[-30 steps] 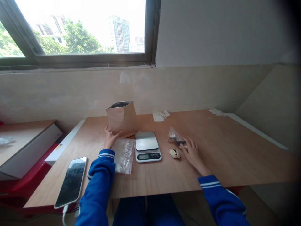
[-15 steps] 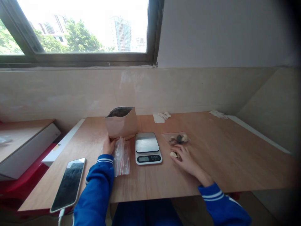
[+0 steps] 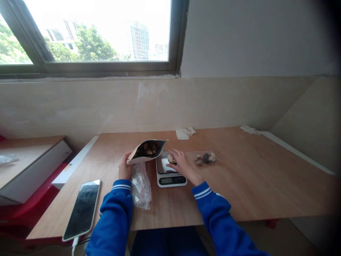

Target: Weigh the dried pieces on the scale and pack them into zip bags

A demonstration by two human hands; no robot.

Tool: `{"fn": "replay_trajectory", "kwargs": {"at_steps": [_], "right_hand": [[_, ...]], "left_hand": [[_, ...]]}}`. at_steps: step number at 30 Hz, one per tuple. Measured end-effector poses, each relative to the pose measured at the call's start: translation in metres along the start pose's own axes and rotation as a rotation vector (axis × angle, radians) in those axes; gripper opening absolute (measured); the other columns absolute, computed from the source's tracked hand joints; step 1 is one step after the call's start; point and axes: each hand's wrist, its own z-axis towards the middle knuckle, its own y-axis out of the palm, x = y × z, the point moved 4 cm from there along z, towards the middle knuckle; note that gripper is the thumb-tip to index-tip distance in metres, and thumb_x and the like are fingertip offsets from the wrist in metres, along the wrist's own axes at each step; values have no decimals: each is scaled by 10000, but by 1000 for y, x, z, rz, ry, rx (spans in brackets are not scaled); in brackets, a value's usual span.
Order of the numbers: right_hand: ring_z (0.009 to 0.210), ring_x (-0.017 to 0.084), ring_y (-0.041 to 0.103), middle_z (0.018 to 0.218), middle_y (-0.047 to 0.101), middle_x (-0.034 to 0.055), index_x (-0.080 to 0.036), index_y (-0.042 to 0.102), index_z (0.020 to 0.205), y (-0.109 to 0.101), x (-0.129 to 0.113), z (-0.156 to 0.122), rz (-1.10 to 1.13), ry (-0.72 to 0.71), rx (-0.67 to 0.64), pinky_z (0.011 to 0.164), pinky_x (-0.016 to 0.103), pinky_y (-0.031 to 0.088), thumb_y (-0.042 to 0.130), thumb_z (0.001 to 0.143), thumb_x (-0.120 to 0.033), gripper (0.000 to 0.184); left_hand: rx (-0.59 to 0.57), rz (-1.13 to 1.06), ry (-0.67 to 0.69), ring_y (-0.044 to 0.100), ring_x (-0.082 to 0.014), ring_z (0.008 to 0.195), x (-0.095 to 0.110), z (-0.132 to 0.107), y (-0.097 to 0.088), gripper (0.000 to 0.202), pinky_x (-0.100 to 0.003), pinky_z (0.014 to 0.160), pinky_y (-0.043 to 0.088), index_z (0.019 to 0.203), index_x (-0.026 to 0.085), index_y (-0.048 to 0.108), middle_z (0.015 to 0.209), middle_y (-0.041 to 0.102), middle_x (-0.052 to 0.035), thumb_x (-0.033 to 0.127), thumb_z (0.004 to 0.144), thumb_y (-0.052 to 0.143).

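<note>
My left hand (image 3: 124,169) grips the bottom of a brown paper pouch (image 3: 146,150) and tilts its open mouth toward me, so dark and pale pieces show inside. My right hand (image 3: 181,165) reaches over the small digital scale (image 3: 170,170), with a pale piece (image 3: 171,158) pinched at its fingertips just beside the pouch's mouth. A clear zip bag (image 3: 204,156) with a few pieces in it lies flat to the right of the scale. A stack of empty clear zip bags (image 3: 141,184) lies under my left wrist.
A phone (image 3: 82,208) on a cable lies at the table's near left corner. Crumpled tissues (image 3: 185,132) and another scrap (image 3: 249,129) sit along the back wall. A lower side table (image 3: 29,156) stands to the left.
My left hand has tipped the upright pouch over toward me. My right hand picked the pale piece off the table and carried it left, over the scale to the pouch.
</note>
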Motion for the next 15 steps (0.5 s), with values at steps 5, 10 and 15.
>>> {"fn": "replay_trajectory", "kwargs": {"at_steps": [5, 10, 15], "right_hand": [[1143, 205, 514, 1147, 590, 84, -232, 521, 1226, -40, -72, -18, 225, -196, 268, 1004, 410, 403, 403, 944, -201, 307], [1120, 185, 565, 1163, 628, 74, -211, 581, 1190, -33, -114, -1, 248, -350, -170, 979, 361, 455, 341, 922, -69, 387], [1189, 230, 544, 1238, 622, 81, -183, 590, 1201, 10, -102, 26, 201, -248, -291, 1066, 400, 393, 525, 822, -48, 407]], "left_hand": [[7, -37, -2, 621, -228, 1030, 12, -4, -2, 355, -323, 917, 469, 1077, 209, 594, 1086, 677, -45, 246, 728, 538], [-9, -42, -8, 618, -226, 1056, 21, -8, -3, 351, -301, 890, 480, 1062, 218, 580, 1129, 668, -50, 235, 711, 573], [24, 16, -16, 639, -230, 1010, 18, -9, -2, 308, -309, 864, 485, 1045, 230, 596, 1086, 690, -50, 256, 738, 581]]}}
